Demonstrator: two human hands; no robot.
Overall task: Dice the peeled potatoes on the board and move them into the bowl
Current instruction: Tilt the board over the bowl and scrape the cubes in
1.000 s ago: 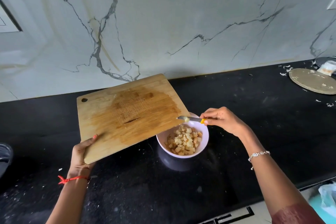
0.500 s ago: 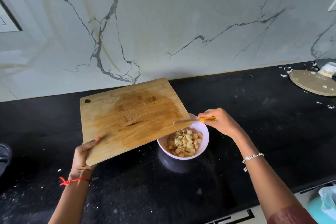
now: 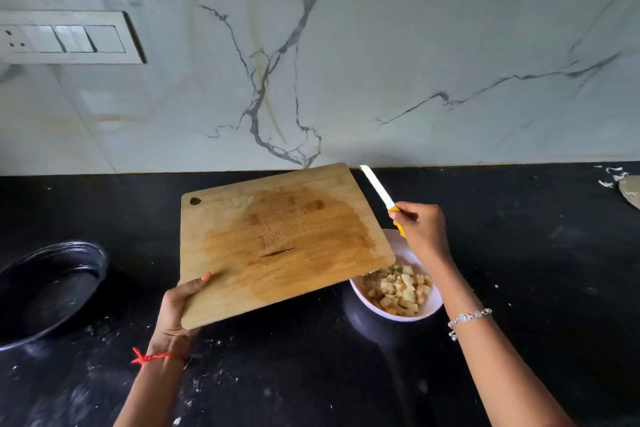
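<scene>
My left hand (image 3: pixel 180 305) grips the near left corner of the wooden cutting board (image 3: pixel 277 239) and holds it tilted above the counter. The board's surface is wet and bare, and its right corner overlaps the white bowl (image 3: pixel 431 308). Diced potato (image 3: pixel 401 288) fills the bowl, partly hidden by the board. My right hand (image 3: pixel 420 229) holds a knife (image 3: pixel 379 189) by its yellow handle above the bowl's far rim. The white blade points up and away, clear of the board.
A black round pan (image 3: pixel 48 288) sits on the black counter (image 3: pixel 536 253) at the left. A flat round object (image 3: pixel 632 189) with white scraps lies at the far right edge. A switch plate (image 3: pixel 69 36) is on the marble wall.
The knife has left the board's edge and swung up, its blade now pointing away. The view has shifted left, bringing the black pan and the switch plate into view.
</scene>
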